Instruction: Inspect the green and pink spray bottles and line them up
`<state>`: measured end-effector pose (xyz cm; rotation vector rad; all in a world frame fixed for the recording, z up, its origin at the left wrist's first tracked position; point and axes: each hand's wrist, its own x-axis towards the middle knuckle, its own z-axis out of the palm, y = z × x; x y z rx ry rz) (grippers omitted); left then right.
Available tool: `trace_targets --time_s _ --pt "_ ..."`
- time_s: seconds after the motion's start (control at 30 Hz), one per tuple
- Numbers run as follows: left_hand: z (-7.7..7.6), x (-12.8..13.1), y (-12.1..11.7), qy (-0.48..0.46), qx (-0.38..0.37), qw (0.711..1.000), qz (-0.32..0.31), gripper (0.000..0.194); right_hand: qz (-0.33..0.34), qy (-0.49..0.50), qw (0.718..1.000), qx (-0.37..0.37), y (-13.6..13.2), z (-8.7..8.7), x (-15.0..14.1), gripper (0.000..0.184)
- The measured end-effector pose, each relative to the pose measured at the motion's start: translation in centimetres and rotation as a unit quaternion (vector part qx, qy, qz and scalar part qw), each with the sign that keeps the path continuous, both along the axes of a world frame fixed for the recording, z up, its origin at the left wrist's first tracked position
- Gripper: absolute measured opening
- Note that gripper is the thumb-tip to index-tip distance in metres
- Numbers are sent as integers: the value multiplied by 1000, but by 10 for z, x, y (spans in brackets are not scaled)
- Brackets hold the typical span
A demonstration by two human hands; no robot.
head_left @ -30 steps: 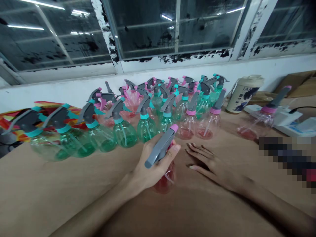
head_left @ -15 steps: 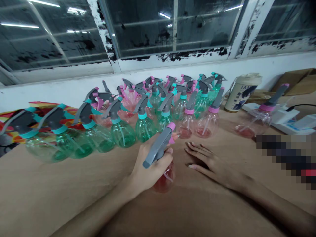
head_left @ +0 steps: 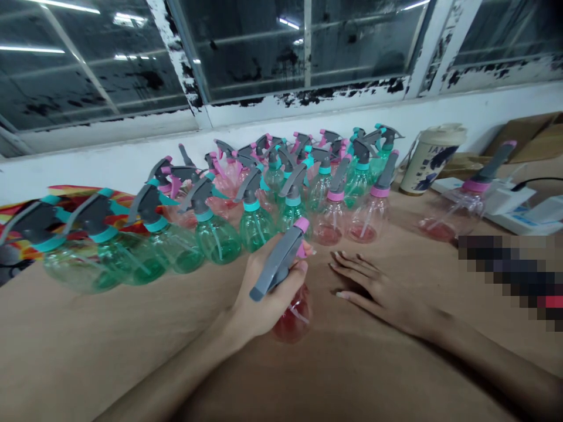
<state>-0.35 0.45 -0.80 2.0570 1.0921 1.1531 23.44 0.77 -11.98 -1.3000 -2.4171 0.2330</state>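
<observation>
My left hand (head_left: 264, 287) is wrapped round the neck of a pink spray bottle (head_left: 294, 322), just under its grey trigger head. The bottle stands upright on the brown table (head_left: 211, 375), with a thin tube visible inside. Palm down on the tabletop, my right hand (head_left: 373, 287) lies flat with its fingers spread, to the right of that bottle and touching no bottle. Beyond the hands, a green spray bottle (head_left: 220, 240) stands in a row of several like it. A pink-collared spray bottle (head_left: 367, 223) is beyond my right fingertips.
More green and pink spray bottles crowd towards the wall. At the right are another pink spray bottle (head_left: 453, 214), a cream tumbler (head_left: 433, 161), a white power strip (head_left: 519, 217) with plugs, and brown cardboard (head_left: 528, 138). A red-yellow patterned bag (head_left: 88, 193) lies behind the left bottles.
The view has shifted very slightly. My left hand keeps its hold on the pink spray bottle, and my right hand stays flat in the same place.
</observation>
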Motion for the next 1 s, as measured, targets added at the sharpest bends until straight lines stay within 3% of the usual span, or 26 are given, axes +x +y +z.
trace_targets --time_s 0.37,0.53,0.8,1.0 --pt "1 -2 1 13 7 1000 -25 8 -1 8 1000 6 0 -2 -1 54" --pt "-4 -2 2 10 -8 1000 22 2 -3 12 1000 9 -1 -1 0 55" --pt "-6 -1 1 0 -3 1000 0 13 -4 -5 1000 5 0 -2 0 56" --pt "-7 -2 1 24 -2 999 25 6 -3 6 1000 7 -1 -1 0 55"
